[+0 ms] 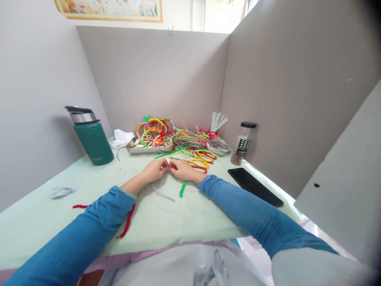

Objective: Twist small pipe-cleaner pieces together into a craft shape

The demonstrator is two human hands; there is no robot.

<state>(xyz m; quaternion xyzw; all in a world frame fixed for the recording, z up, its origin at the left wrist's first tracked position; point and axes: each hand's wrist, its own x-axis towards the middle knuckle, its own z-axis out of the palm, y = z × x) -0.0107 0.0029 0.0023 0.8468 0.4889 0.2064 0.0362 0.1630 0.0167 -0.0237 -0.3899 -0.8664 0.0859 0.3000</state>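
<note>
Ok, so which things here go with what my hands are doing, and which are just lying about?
Likely the job's:
- fuzzy stems
- scissors, beside your right hand
- wire coil
- tray

Probably just lying about:
- green bottle
- phone
- black-lidded jar

What your fingers pinch is too small to tell.

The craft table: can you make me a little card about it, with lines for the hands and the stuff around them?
Left hand: pinched, tips at or very near the other hand's; what it holds is too small to tell
Right hand: pinched too, facing the left one
Just below: green pipe cleaner piece, thin grey wire
Behind: metal tray, pipe cleaner pile, coil of grey wire
Left side: teal bottle
Right side: black smartphone, black-capped clear jar
</note>
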